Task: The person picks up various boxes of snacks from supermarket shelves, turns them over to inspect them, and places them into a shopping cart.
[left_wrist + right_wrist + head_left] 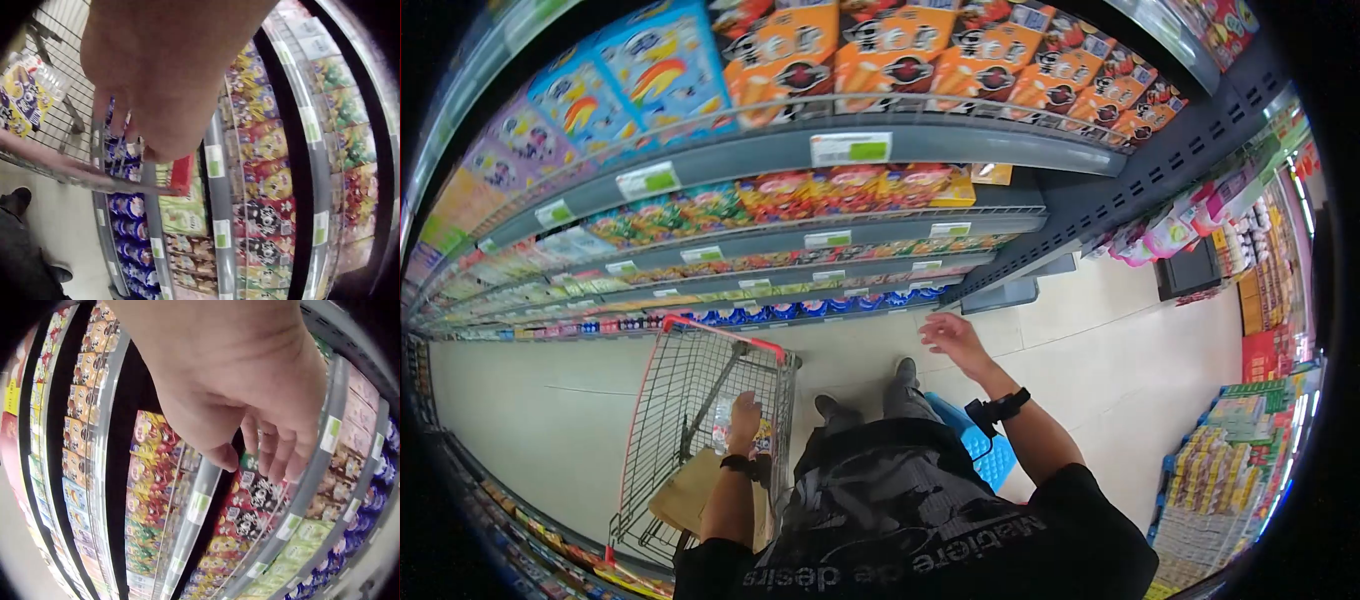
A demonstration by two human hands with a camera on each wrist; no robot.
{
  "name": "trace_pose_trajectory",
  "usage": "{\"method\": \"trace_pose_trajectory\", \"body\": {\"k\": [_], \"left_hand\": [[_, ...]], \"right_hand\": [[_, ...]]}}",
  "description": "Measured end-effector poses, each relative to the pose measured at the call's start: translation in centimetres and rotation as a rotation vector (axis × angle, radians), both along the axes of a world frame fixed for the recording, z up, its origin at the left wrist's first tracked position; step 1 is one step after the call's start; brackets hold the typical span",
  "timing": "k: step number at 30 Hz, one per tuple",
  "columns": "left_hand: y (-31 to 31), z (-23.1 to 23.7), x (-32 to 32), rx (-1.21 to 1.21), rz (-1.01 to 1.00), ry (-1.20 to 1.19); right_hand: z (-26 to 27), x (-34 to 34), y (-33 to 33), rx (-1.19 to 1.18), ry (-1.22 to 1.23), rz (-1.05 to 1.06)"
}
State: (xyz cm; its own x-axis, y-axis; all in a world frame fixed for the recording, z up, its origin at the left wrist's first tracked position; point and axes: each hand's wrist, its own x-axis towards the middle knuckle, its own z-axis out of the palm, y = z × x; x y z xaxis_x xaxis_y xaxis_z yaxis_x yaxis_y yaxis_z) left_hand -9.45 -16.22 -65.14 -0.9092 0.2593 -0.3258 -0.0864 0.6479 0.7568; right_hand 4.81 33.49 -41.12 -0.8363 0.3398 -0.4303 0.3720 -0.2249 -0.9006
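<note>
My right hand (pixel 955 340) is held out in front of the snack shelves. In the right wrist view its fingers (pixel 269 450) hang loosely bent, thumb apart, with nothing between them. Behind them are red and black snack packs (pixel 250 506) on a shelf. My left hand (pixel 745 422) hangs over the side of a wire shopping cart (pixel 700 375), its fingers partly hidden behind the back of the hand (pixel 162 81) in the left wrist view. Inside the cart are a yellow and purple pack (pixel 25 100), a clear plastic container (pixel 53 81) and a brown cardboard box (pixel 685 490).
Long shelves (pixel 960 150) of boxed and bagged snacks stand ahead, orange boxes (pixel 890 55) on the upper one. A blue basket-like object (pixel 990 450) is beside my right leg. Stacked goods (pixel 1220 480) stand at the right, across the pale tiled floor (pixel 1090 370).
</note>
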Motion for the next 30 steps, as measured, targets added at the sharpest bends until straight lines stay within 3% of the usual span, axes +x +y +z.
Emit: {"method": "trace_pose_trajectory", "body": {"k": [3,6,10,13,16,19,22,25,28,30], "left_hand": [[7.3,7.3,-0.4,0.087,-0.017,-0.014],[13.6,10.5,-0.1,0.155,-0.051,-0.035],[22.6,16.4,1.1,0.210,-0.231,-0.016],[27.3,17.4,2.6,0.277,-0.295,-0.028],[30.4,19.1,4.5,0.295,-0.314,-0.070],[31.1,19.8,6.3,0.282,-0.300,-0.123],[31.0,21.2,7.5,0.202,-0.270,-0.129],[30.1,20.7,7.9,0.256,-0.225,-0.115],[29.3,20.8,8.2,0.269,-0.208,-0.114],[29.2,21.8,8.0,0.261,-0.227,-0.108]], "right_hand": [[0.5,-1.3,5.7,0.181,0.202,-0.078],[4.2,-3.7,11.7,0.394,0.426,-0.179],[6.7,-7.9,19.9,0.586,0.479,-0.355],[7.5,-11.8,24.4,0.708,0.549,-0.285],[4.6,-14.3,27.6,1.082,0.366,-0.137],[1.5,-16.4,30.0,1.373,0.345,0.045],[0.9,-16.8,30.7,1.274,0.216,0.041],[2.5,-14.8,30.0,0.971,0.195,-0.121],[5.1,-12.6,28.8,0.137,0.280,-0.409],[8.8,-9.3,27.0,-0.144,0.384,-0.249]]}}
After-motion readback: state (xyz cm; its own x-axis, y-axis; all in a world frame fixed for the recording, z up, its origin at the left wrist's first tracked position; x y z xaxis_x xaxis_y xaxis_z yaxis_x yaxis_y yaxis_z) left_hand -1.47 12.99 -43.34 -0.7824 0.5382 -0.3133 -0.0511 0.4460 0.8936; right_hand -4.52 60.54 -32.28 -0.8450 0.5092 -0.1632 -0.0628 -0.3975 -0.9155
